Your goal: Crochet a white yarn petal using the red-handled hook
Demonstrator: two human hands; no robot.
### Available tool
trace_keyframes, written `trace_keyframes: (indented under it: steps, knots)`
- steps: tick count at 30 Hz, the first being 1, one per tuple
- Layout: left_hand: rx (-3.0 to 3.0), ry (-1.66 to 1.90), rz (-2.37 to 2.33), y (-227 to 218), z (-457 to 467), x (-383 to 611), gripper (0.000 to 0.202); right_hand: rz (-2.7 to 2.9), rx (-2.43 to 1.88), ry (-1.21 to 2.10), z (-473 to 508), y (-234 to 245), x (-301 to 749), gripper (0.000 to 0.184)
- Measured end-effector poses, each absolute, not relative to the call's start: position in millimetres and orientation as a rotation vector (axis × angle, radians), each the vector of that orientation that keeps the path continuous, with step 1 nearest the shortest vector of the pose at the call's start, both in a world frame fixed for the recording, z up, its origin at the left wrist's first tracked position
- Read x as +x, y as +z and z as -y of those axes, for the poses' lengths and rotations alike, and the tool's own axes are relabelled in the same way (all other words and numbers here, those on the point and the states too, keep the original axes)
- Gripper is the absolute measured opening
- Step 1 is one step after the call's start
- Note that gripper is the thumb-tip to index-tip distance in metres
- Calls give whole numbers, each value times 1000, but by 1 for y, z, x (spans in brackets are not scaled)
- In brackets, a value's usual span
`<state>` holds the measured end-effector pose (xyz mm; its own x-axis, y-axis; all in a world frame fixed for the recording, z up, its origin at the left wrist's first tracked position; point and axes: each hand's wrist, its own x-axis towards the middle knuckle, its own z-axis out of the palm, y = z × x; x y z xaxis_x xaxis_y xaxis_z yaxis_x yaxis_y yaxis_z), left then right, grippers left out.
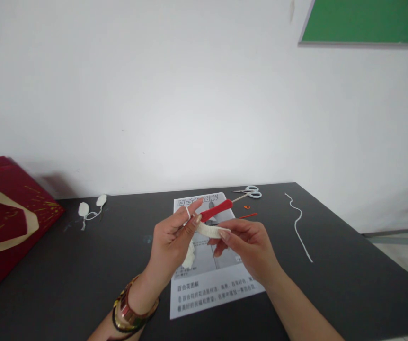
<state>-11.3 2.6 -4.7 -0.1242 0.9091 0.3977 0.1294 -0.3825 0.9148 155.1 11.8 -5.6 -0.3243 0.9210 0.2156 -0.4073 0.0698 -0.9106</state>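
My left hand [177,234] is closed, pinching a red-handled crochet hook [216,210] and one end of a white crocheted strip [209,230]. The hook's tip is hidden at the fingers, and its handle slants up to the right. White yarn [187,212] loops round a finger of this hand. At the strip's other end, my right hand [248,244] pinches it between thumb and fingers. Another white crocheted part [189,255] shows below the left fingers; I cannot tell if it hangs or lies on the printed sheet [207,308] beneath.
Scissors [254,194], an orange stitch marker [247,207] and a thin red needle-like stick [248,216] lie behind my right hand. A white yarn piece [298,220] lies right. Two small white crocheted pieces [84,209] and a red bag [8,222] are left on the dark table [332,284].
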Motion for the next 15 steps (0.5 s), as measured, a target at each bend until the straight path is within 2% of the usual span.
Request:
trace_keyframes:
  steps: [15]
  knots:
    - [1571, 1548, -1173, -6, -3, -11, 36, 1214, -646, 1553, -11, -4, 154, 14]
